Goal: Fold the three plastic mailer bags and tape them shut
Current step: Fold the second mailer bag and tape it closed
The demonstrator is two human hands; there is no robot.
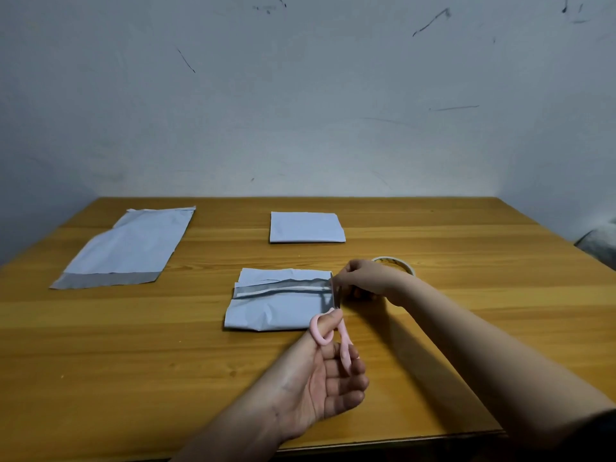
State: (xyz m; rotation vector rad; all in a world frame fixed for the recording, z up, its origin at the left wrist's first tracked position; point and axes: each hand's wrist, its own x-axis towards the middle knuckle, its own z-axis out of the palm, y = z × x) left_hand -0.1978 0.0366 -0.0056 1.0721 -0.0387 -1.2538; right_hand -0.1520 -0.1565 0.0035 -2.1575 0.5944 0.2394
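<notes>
The wooden desk [433, 328] carried all three mailers. The unfolded mailer bag [126, 245] lay flat at the far left, its grey adhesive strip toward the person, not yet worked. The finished folded bag [306, 227] sat at the far centre, well apart. The half-taped folded bag [280, 301] lay near the front centre, a strip of tape [286, 290] running across its flap to the right edge.

The right hand [366, 278] pinched the tape just past that edge, fingers curled, with the tape roll [396, 263] partly hidden behind it. The left hand [320, 378] held pink-handled scissors [328, 331], thumb through one loop, the other fingers bent loosely around the second handle; the blades pointed up at the bag's right edge.

The step looked like cutting the tape free. Doing it well probably meant keeping the tape taut with the right hand, cutting close to the bag's edge without nicking the plastic, then pressing the loose end flat.
</notes>
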